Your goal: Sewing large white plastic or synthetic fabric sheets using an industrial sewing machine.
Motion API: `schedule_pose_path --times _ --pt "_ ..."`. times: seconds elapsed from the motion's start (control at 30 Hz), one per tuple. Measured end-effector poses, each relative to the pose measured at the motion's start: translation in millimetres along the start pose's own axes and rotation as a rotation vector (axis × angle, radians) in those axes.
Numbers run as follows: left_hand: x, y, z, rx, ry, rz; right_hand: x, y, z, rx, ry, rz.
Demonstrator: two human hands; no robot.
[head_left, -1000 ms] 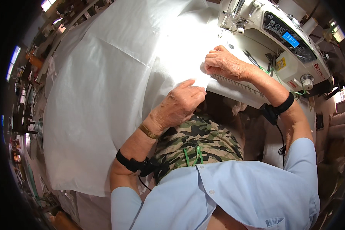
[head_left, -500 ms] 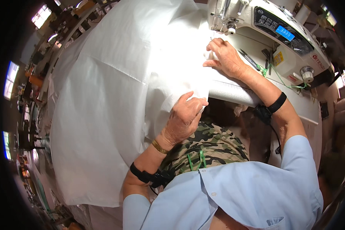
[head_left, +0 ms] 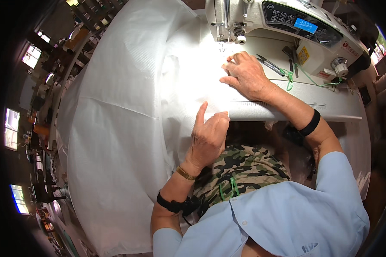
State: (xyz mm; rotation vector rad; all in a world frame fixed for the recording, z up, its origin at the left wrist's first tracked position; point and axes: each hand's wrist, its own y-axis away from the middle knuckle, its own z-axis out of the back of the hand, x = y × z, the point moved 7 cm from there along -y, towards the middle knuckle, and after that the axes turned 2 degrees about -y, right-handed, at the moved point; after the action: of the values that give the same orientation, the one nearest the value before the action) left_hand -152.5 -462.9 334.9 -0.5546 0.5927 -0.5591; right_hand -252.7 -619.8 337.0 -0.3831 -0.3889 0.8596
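Observation:
A large white woven plastic sheet (head_left: 120, 141) spreads over the sewing table and hangs down at the left. My left hand (head_left: 209, 136) is at the sheet's near edge, its fingers curled round the edge and its thumb raised apart. Just in front of the sewing machine's presser foot (head_left: 224, 46), my right hand (head_left: 248, 76) has its fingers bent on the sheet, thumb beside them. Strong lamp light washes out the cloth between the hands, so the exact grip at the fingertips is hard to see. The white sewing machine (head_left: 283, 32) stands beyond my right hand.
Thread snips (head_left: 270, 65) and a dark tool (head_left: 291, 58) lie on the machine bed, with a green cord (head_left: 288, 81) beside them. A ruler scale (head_left: 253, 103) runs along the table's front edge. My camouflage-patterned lap (head_left: 244, 165) is below.
The view has shifted, putting the machine farther left. My left thumb has lifted away from its fingers. My right hand stays by the presser foot, its fingers slightly rearranged.

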Motion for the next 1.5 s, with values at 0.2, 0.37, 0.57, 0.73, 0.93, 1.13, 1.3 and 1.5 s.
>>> schedule_pose_path --times 0.2,0.37,0.57,0.73,0.93,1.13,1.3,1.5 --pt "20 -33 -6 0.041 -0.161 -0.092 -8 -4 -3 0.062 -0.033 -0.063" --pt "31 -59 -21 0.142 -0.260 -0.106 -15 -4 -3 0.018 -0.092 -0.070" --pt "53 -85 -30 0.187 -0.352 -0.064 -24 -7 -8 0.007 -0.107 -0.080" --pt "62 -96 -40 0.183 -0.379 -0.003 -26 -7 -12 0.003 -0.115 -0.083" --pt "58 -93 -30 0.039 -0.403 0.142 -24 -6 -7 -0.051 -0.143 -0.047" --pt "43 -71 -23 0.153 -0.480 0.312 -18 -4 -2 -0.063 -0.180 0.014" --pt "33 -54 -24 0.116 -0.368 0.421 -24 -4 -7 -0.009 -0.225 -0.044" --pt "29 -53 -27 -0.024 -0.301 0.401 -25 -4 -5 -0.036 -0.206 0.002"
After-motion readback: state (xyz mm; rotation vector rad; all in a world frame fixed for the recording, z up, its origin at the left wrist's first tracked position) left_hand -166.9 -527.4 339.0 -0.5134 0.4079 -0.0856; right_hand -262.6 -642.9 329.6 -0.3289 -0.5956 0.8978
